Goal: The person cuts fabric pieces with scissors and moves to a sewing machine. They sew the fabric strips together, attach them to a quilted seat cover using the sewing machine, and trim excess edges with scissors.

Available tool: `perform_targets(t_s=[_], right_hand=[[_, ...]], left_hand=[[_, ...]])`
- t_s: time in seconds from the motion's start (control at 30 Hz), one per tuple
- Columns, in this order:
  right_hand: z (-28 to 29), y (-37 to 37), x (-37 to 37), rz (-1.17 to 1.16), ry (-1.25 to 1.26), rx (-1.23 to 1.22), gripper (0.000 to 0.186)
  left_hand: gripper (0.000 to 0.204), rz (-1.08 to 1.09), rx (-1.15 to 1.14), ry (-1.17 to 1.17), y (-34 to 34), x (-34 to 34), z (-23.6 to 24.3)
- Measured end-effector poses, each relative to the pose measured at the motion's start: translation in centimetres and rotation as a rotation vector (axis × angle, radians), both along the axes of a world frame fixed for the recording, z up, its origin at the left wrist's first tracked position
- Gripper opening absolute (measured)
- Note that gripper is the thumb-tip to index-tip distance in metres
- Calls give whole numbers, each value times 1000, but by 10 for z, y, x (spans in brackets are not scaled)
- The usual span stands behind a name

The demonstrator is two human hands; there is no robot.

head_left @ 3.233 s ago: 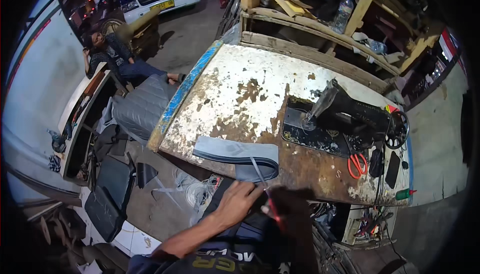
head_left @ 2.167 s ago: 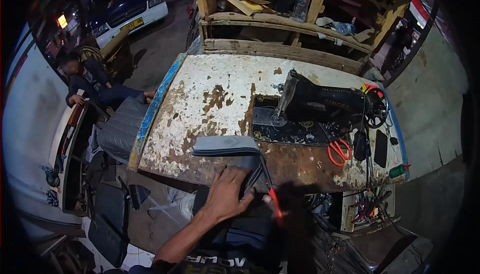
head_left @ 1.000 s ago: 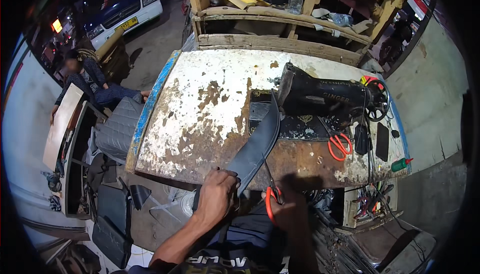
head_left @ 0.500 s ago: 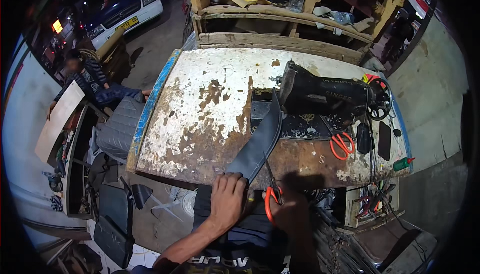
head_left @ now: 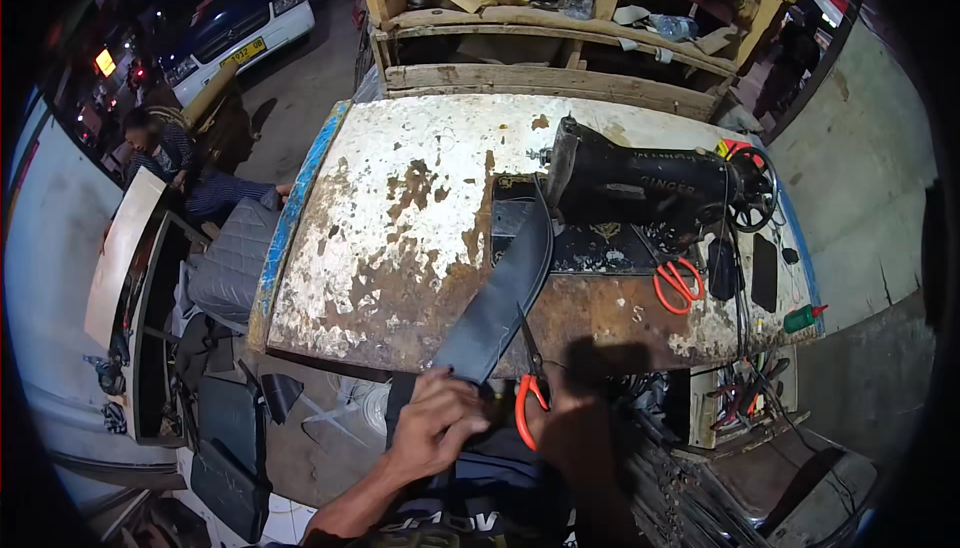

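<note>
Dark strip (head_left: 500, 293) | long, slanting | held red-handled scissors (head_left: 532, 364) | at its right edge

Right hand (head_left: 570, 418) indistinct in deep shadow

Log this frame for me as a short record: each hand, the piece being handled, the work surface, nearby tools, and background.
Left hand: gripping the lower end of a dark strip
Right hand: in shadow, holding red-handled scissors
Strip position: slanting over the table, upper end by the sewing machine
Nearby tools: second scissors, green bottle
Background: wooden shelf, seated person, parked vehicle
</note>
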State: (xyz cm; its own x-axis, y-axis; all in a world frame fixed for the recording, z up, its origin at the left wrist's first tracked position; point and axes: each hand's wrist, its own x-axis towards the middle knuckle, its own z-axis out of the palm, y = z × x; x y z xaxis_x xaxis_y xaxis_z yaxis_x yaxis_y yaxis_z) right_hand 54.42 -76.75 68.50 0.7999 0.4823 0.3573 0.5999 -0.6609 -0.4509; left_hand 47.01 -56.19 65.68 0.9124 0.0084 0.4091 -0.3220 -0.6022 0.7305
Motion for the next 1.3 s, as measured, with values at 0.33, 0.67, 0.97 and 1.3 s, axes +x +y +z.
perform_targets(t_s=[0.33, 0.67, 0.97, 1.3], right_hand=[[-16, -5, -2, -39, 2, -106, 26], [-16, -4, -7, -118, -66, -126, 26], [-32, 7, -8, -11, -85, -80, 24], [-11, 17, -2, -187, 328, 104, 19]], left_hand=[[45, 226, 540, -89, -27, -15, -46], [17, -58, 99, -32, -6, -15, -26], [15, 201, -183, 491, 36, -50, 3], [46, 589, -847, 428, 104, -97, -36]])
